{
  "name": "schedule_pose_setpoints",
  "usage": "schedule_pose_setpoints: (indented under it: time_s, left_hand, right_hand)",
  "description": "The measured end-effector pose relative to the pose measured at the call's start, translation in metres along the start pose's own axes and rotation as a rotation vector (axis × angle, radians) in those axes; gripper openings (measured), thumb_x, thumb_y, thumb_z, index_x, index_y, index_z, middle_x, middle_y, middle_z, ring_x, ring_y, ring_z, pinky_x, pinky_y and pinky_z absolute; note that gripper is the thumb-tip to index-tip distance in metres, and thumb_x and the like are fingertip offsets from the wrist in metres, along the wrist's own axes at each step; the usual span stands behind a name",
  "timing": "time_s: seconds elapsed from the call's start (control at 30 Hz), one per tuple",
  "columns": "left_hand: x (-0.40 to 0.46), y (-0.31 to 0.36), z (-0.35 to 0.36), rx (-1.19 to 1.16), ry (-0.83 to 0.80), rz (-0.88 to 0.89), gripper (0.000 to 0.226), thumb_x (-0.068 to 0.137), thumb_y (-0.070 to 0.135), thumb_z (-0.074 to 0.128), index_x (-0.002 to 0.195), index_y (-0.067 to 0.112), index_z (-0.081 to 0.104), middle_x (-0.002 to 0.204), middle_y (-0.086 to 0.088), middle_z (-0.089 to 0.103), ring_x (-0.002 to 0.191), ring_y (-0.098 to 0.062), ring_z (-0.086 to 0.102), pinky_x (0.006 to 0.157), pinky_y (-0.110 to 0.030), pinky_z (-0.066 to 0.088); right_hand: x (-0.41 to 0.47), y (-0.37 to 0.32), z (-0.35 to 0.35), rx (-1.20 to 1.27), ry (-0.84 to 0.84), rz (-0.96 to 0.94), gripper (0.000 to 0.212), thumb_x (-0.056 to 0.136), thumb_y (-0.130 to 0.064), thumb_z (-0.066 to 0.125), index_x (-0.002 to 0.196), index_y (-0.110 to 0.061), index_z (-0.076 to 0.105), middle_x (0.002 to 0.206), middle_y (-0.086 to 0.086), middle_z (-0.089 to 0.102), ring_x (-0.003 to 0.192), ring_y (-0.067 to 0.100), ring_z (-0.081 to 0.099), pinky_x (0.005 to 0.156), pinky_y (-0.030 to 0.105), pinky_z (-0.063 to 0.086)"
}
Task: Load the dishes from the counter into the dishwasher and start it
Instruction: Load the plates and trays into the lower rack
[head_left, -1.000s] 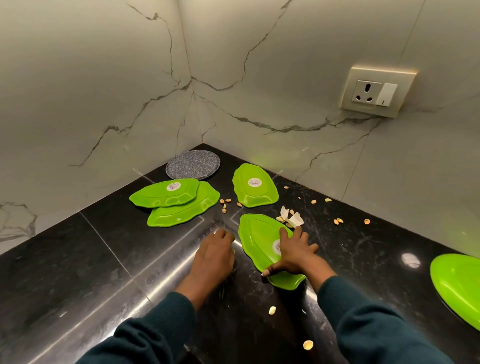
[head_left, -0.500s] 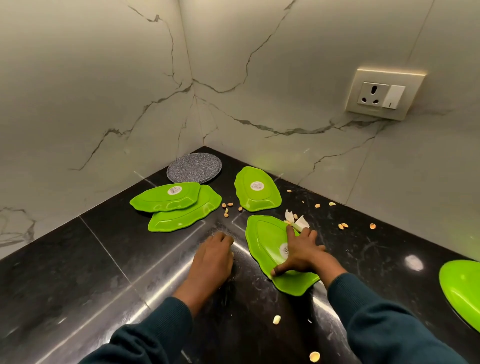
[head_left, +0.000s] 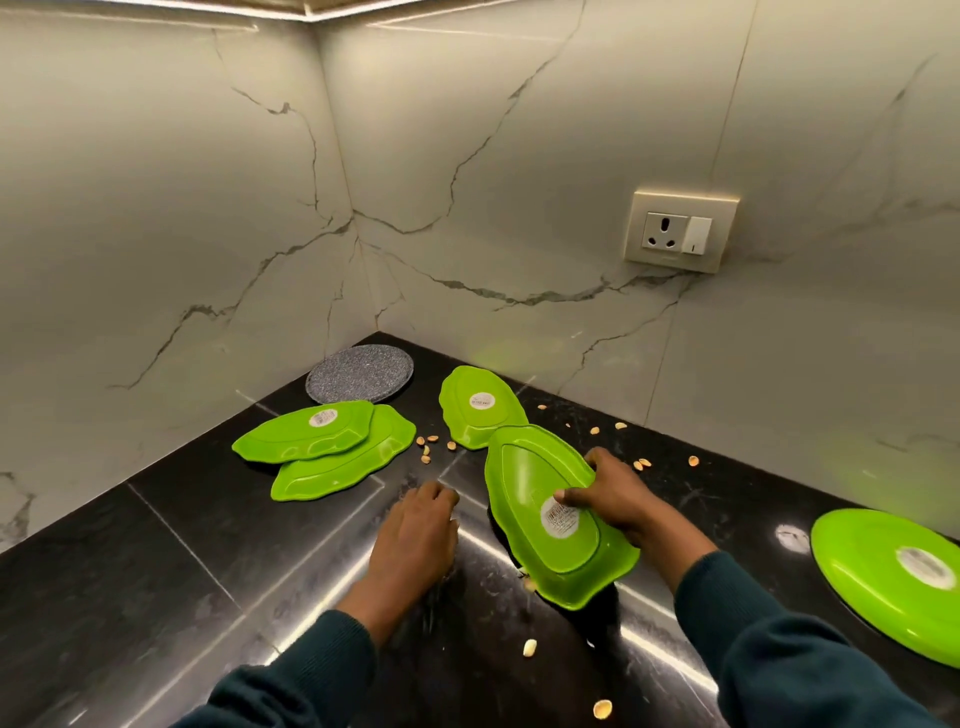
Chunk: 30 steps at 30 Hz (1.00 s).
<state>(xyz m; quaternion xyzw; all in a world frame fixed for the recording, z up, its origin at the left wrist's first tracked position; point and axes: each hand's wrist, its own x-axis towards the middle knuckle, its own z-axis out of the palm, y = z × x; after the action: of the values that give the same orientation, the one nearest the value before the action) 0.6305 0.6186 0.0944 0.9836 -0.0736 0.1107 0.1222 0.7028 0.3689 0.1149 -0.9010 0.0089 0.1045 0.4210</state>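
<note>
Nearest the camera, a few pale nut shells (head_left: 529, 648) lie scattered on the glossy black worktop (head_left: 156, 571), between two dark teal sleeves. The left hand (head_left: 415, 525) rests palm down on the worktop, its fingers (head_left: 441, 496) held together and slightly bent, holding nothing. Just to its right, the right hand (head_left: 618, 499) grips a green leaf-shaped dish (head_left: 535, 488) by its right edge, thumb on the upturned underside beside a round sticker, the other fingers curled under the rim; the dish is tilted, its near end low by the worktop. At the far right edge lies a round green plate (head_left: 872, 577), upside down. Farther back, more shells (head_left: 426, 449) are strewn between another leaf-shaped dish (head_left: 478, 410) and two overlapping leaf dishes (head_left: 322, 447) to the left. In the corner sits a grey speckled round plate (head_left: 361, 374). On the marble wall (head_left: 156, 208) to the right is a socket with a switch (head_left: 680, 231).
</note>
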Motion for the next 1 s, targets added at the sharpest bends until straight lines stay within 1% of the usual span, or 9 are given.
schedule_pose_setpoints:
  time_s: [0.07,0.13,0.23,0.4,0.57,0.7,0.83,0.93,1.0]
  left_hand:
    - [0.000,0.003,-0.004,-0.002,0.006,0.001,0.027,0.087,0.020,0.053,0.114,0.015,0.059,0.114,-0.006,0.058,0.107,-0.028,0.055,0.087,-0.040,0.046]
    - [-0.002,0.007,-0.006,-0.006,0.015,0.012,0.026,0.085,0.017,0.055,0.110,0.014,0.060,0.111,-0.007,0.059,0.103,-0.029,0.057,0.084,-0.041,0.048]
    - [-0.007,0.017,-0.004,0.004,0.010,0.057,0.023,0.079,0.014,0.061,0.101,0.013,0.064,0.102,-0.007,0.062,0.093,-0.030,0.061,0.076,-0.041,0.051]
    - [-0.018,0.048,-0.001,-0.070,0.008,0.147,0.024,0.083,0.015,0.058,0.106,0.013,0.062,0.108,-0.008,0.061,0.098,-0.030,0.058,0.079,-0.040,0.047]
    - [-0.041,0.089,0.001,-0.158,-0.013,0.302,0.024,0.083,0.014,0.059,0.106,0.011,0.063,0.109,-0.010,0.060,0.096,-0.032,0.059,0.078,-0.042,0.050]
    - [-0.074,0.124,0.004,-0.200,-0.055,0.424,0.023,0.081,0.013,0.063,0.103,0.009,0.064,0.103,-0.012,0.062,0.091,-0.034,0.060,0.072,-0.043,0.051]
    - [-0.107,0.162,0.009,-0.256,-0.096,0.535,0.026,0.084,0.015,0.060,0.109,0.010,0.063,0.108,-0.010,0.061,0.095,-0.032,0.059,0.078,-0.042,0.050]
    - [-0.132,0.196,0.012,-0.301,-0.113,0.621,0.024,0.084,0.017,0.058,0.107,0.012,0.062,0.106,-0.008,0.060,0.093,-0.030,0.059,0.076,-0.042,0.050]
    - [-0.151,0.222,0.012,-0.315,-0.121,0.698,0.021,0.085,0.018,0.057,0.106,0.014,0.062,0.105,-0.007,0.060,0.091,-0.030,0.058,0.074,-0.043,0.050]
  right_hand:
    - [-0.002,0.000,-0.006,0.154,-0.020,0.005,0.041,0.070,-0.017,0.085,0.094,-0.015,0.052,0.100,0.009,0.066,0.084,0.020,0.064,0.069,0.036,0.056]
    - [-0.011,-0.001,-0.010,0.221,0.002,-0.019,0.038,0.072,-0.013,0.082,0.099,-0.014,0.055,0.098,0.010,0.068,0.088,0.024,0.067,0.078,0.044,0.057]
    - [-0.033,0.000,-0.019,0.225,0.136,-0.105,0.042,0.074,-0.016,0.081,0.108,-0.013,0.055,0.102,0.006,0.068,0.089,0.017,0.066,0.072,0.030,0.053]
    - [-0.089,0.015,-0.037,0.126,0.267,-0.143,0.032,0.074,-0.022,0.079,0.090,-0.020,0.051,0.083,-0.003,0.066,0.079,0.014,0.066,0.070,0.037,0.055]
    - [-0.162,0.034,-0.051,0.076,0.398,-0.092,0.030,0.075,-0.020,0.079,0.085,-0.020,0.051,0.077,-0.007,0.062,0.068,0.006,0.058,0.054,0.012,0.040]
    - [-0.230,0.056,-0.054,0.107,0.505,-0.001,0.033,0.073,-0.018,0.081,0.094,-0.018,0.055,0.087,-0.003,0.066,0.082,0.018,0.065,0.069,0.029,0.050]
    - [-0.299,0.073,-0.055,0.129,0.595,0.089,0.050,0.073,-0.018,0.081,0.117,-0.018,0.057,0.103,-0.005,0.064,0.093,0.015,0.061,0.085,0.030,0.048]
    - [-0.347,0.094,-0.062,0.062,0.631,0.127,0.033,0.071,-0.023,0.082,0.087,-0.030,0.054,0.086,-0.007,0.065,0.081,0.015,0.063,0.071,0.029,0.048]
    - [-0.382,0.107,-0.068,0.062,0.675,0.162,0.036,0.072,-0.022,0.081,0.080,-0.034,0.048,0.080,-0.009,0.062,0.074,0.011,0.060,0.063,0.023,0.043]
